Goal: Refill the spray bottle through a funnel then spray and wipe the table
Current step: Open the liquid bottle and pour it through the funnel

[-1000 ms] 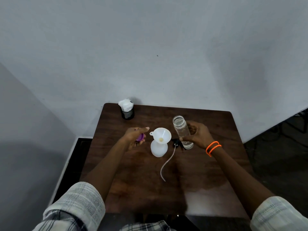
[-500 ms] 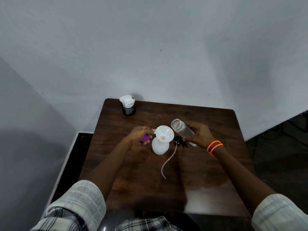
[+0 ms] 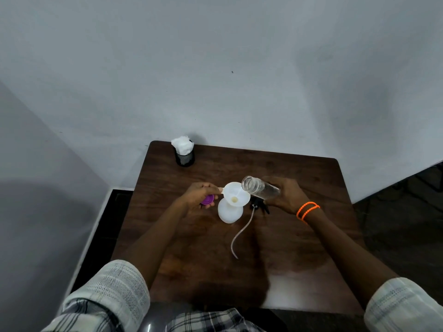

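Note:
A white spray bottle point(image 3: 229, 212) stands mid-table with a white funnel point(image 3: 236, 194) in its neck. My right hand point(image 3: 286, 194) grips a clear water bottle point(image 3: 260, 188), tipped on its side with its open mouth over the funnel's rim. My left hand point(image 3: 200, 196) pinches the funnel's tab and also holds a purple cap point(image 3: 207, 199) against the palm. The black spray head point(image 3: 259, 206) with its long clear tube point(image 3: 241, 233) lies on the table just right of the spray bottle.
A black cup holding white tissues point(image 3: 184, 152) stands at the back left corner of the dark wooden table point(image 3: 311, 248). A grey wall runs right behind the table. Dark floor shows on both sides.
My right hand lifted the clear bottle from upright and tipped it leftward over the funnel. My left hand moved right and took hold of the funnel's tab, still holding the purple cap.

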The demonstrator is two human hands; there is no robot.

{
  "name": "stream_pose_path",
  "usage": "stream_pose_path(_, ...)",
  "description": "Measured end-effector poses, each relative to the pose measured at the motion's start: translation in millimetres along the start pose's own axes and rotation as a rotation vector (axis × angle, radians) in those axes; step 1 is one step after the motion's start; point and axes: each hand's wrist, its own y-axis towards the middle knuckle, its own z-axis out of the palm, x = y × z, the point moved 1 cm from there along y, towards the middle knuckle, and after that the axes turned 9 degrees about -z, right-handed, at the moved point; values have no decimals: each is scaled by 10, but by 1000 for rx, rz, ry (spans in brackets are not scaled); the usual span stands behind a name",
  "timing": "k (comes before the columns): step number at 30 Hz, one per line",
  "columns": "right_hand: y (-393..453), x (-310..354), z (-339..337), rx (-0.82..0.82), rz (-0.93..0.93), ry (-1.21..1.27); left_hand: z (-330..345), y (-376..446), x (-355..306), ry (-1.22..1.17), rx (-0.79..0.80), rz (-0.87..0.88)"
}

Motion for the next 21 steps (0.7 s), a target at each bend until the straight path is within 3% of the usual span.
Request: stream_pose_path(21,19,16,-16,37,-91,-47,14,-88,71,-5,-4,2)
